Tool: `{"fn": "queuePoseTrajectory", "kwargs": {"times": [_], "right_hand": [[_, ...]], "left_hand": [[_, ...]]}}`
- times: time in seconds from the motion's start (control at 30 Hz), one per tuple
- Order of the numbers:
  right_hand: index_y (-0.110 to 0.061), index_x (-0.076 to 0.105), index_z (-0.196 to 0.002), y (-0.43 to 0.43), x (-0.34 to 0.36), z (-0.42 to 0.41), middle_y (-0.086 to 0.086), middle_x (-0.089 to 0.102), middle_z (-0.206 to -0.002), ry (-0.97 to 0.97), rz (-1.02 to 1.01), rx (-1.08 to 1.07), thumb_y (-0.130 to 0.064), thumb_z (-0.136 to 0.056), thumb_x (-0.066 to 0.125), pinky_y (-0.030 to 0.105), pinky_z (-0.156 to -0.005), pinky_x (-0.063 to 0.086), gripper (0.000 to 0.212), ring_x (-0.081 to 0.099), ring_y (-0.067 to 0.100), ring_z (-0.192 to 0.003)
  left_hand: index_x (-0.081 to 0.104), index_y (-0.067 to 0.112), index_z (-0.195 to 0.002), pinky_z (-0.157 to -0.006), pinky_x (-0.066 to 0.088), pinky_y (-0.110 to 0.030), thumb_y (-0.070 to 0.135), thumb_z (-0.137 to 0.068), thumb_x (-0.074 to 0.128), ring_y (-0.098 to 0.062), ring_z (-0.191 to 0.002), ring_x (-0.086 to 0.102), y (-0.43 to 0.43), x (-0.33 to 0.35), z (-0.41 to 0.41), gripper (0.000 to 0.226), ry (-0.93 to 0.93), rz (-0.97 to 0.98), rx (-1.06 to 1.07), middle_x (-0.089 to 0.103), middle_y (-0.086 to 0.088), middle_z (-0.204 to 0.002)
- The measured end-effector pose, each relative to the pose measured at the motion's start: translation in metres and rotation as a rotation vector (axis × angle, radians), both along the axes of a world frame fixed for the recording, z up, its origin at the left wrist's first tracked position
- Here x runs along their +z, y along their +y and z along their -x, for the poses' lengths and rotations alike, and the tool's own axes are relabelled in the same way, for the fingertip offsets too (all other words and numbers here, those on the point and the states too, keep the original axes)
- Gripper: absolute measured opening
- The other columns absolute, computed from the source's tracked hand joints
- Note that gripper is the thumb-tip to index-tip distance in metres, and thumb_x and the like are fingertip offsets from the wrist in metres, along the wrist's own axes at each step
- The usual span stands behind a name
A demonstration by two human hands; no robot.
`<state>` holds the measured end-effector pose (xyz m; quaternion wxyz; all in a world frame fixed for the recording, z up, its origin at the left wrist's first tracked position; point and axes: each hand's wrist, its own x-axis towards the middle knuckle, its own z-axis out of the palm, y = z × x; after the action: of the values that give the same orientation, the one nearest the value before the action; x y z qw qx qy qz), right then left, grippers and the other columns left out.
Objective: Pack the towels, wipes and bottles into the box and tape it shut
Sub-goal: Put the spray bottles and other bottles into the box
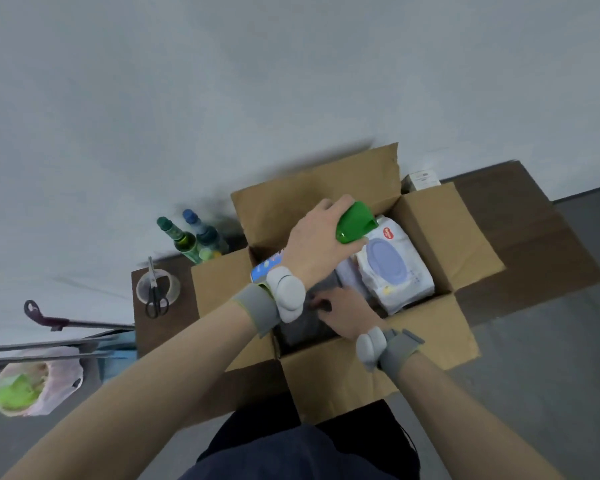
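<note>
An open cardboard box (444, 237) stands on a dark table with its flaps spread. A white wipes pack with a lilac lid (394, 268) lies inside at the right. My left hand (317, 240) is over the box, closed around a green bottle (355, 221) held tilted above the wipes. My right hand (343, 311) reaches down into the box's near side and touches dark grey towels (303, 325); whether it grips them is hidden. A blue and white pack (265, 268) shows under my left wrist. Two more bottles, green (181, 239) and blue (201, 233), stand left of the box.
A clear tape roll (158, 287) with black scissors (155, 297) laid across it sits left of the box. A small white carton (423, 180) stands behind the box. Metal rods and a pink bag (37, 381) with green contents lie at the far left.
</note>
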<state>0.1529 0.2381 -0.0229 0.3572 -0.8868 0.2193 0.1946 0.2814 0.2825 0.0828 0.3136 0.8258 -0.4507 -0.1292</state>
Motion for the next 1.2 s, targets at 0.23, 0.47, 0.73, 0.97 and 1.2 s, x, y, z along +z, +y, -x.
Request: {"fn": "queuePoseTrajectory", "kwargs": {"times": [0.23, 0.47, 0.73, 0.97, 1.2], "right_hand": [[-0.023, 0.072, -0.102, 0.012, 0.005, 0.005, 0.005, 0.072, -0.1, -0.055, 0.156, -0.027, -0.031, -0.091, 0.056, 0.039, -0.08, 0.058, 0.021, 0.068, 0.026, -0.094], [-0.022, 0.073, -0.105, 0.009, 0.012, 0.0, 0.006, 0.073, -0.104, -0.047, 0.141, -0.021, -0.031, -0.091, 0.058, 0.04, -0.084, 0.059, 0.022, 0.069, 0.027, -0.096], [-0.02, 0.072, -0.1, 0.011, 0.018, -0.001, 0.007, 0.072, -0.098, -0.041, 0.157, -0.029, -0.031, -0.09, 0.057, 0.04, -0.078, 0.059, 0.021, 0.069, 0.03, -0.092], [-0.018, 0.069, -0.098, 0.014, 0.023, -0.002, 0.007, 0.072, -0.095, -0.05, 0.149, -0.028, -0.032, -0.086, 0.055, 0.043, -0.078, 0.059, 0.023, 0.068, 0.03, -0.09], [-0.019, 0.068, -0.092, 0.015, 0.02, -0.002, 0.008, 0.073, -0.094, -0.082, 0.175, -0.058, -0.032, -0.084, 0.059, 0.038, -0.077, 0.055, 0.018, 0.067, 0.031, -0.094]], "left_hand": [[0.043, 0.027, -0.144, -0.07, 0.041, -0.035, 0.051, -0.088, 0.071, -0.033, -0.106, 0.059, -0.021, -0.05, -0.001, 0.067, -0.095, -0.284, -0.076, 0.052, -0.006, -0.118], [0.036, 0.013, -0.148, -0.095, 0.047, -0.051, 0.037, -0.097, 0.065, -0.037, -0.124, 0.051, -0.022, -0.072, -0.009, 0.063, -0.066, -0.474, -0.138, 0.05, -0.015, -0.134], [0.026, 0.017, -0.158, -0.091, 0.05, -0.04, 0.009, -0.097, 0.06, -0.028, -0.12, 0.05, -0.009, -0.073, -0.003, 0.07, -0.306, -0.388, -0.165, 0.042, -0.011, -0.139], [0.034, 0.023, -0.155, -0.087, 0.049, -0.038, 0.002, -0.085, 0.064, -0.025, -0.108, 0.052, 0.02, -0.075, -0.021, 0.079, -0.437, -0.322, -0.238, 0.044, -0.008, -0.13], [0.06, 0.008, -0.111, -0.085, 0.047, -0.042, 0.012, -0.091, 0.058, -0.029, -0.1, 0.051, 0.056, -0.05, -0.077, 0.021, -0.48, 0.041, 0.005, 0.056, -0.012, -0.111]]}}
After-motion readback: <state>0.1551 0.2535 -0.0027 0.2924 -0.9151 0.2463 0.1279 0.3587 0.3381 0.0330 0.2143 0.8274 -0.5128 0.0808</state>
